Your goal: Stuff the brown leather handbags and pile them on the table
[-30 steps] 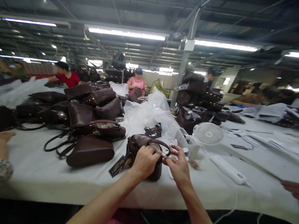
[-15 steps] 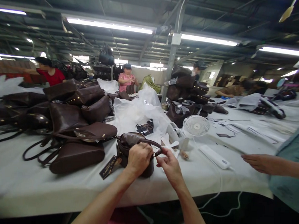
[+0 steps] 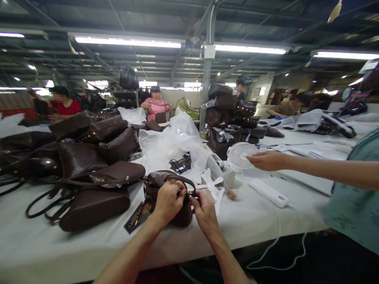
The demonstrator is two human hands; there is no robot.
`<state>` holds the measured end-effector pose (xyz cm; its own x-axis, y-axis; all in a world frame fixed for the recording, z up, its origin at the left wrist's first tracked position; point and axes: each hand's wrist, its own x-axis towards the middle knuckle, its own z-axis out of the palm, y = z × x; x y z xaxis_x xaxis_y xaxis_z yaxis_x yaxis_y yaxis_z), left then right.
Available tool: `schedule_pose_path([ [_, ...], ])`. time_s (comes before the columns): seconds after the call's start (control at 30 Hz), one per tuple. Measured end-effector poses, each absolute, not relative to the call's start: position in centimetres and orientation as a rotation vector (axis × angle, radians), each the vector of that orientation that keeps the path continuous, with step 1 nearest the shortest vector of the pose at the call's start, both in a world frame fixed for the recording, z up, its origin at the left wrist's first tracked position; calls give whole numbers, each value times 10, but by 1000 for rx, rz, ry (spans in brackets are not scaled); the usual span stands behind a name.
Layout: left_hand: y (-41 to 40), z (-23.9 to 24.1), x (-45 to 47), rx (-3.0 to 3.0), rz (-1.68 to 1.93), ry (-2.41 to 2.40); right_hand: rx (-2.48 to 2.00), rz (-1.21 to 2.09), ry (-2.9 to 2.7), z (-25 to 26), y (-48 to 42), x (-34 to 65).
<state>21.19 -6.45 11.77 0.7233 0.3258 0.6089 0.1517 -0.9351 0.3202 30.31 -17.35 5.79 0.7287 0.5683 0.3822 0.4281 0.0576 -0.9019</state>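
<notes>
A small dark brown handbag (image 3: 183,219) stands on the white table in front of me, its curved handle raised. My left hand (image 3: 170,202) is closed on the bag's upper edge, under the handle; the fingertips are partly hidden. At the handle's right end, by a small metal fitting, my right hand (image 3: 205,214) pinches the handle. Just what lies between its fingertips is too small to make out. A black hang tag (image 3: 137,218) with gold lettering lies against the bag's left side.
Brown handbags (image 3: 95,207) are heaped to the left. Behind lie clear plastic wrapping (image 3: 173,139) and black tags (image 3: 181,163). A co-worker's hand (image 3: 266,160) reaches to a small white fan (image 3: 239,155). A white power strip (image 3: 268,192) with a cord lies to the right.
My right hand has drawn in closer to the bag and its fingers have closed up at the handle's end. The co-worker's arm has reached leftward to the fan.
</notes>
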Motion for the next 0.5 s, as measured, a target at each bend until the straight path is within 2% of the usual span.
schedule_pose_path([
  [0.17, -78, 122, 215, 2984, 1083, 417, -1709, -196, -974, 73, -172, 299],
  [0.3, -82, 117, 215, 3003, 1134, 358, -1701, -125, -1031, 81, -168, 302],
  [0.5, -78, 106, 212, 2947, 1213, 526, -1640, -113, -1052, 77, -167, 301],
])
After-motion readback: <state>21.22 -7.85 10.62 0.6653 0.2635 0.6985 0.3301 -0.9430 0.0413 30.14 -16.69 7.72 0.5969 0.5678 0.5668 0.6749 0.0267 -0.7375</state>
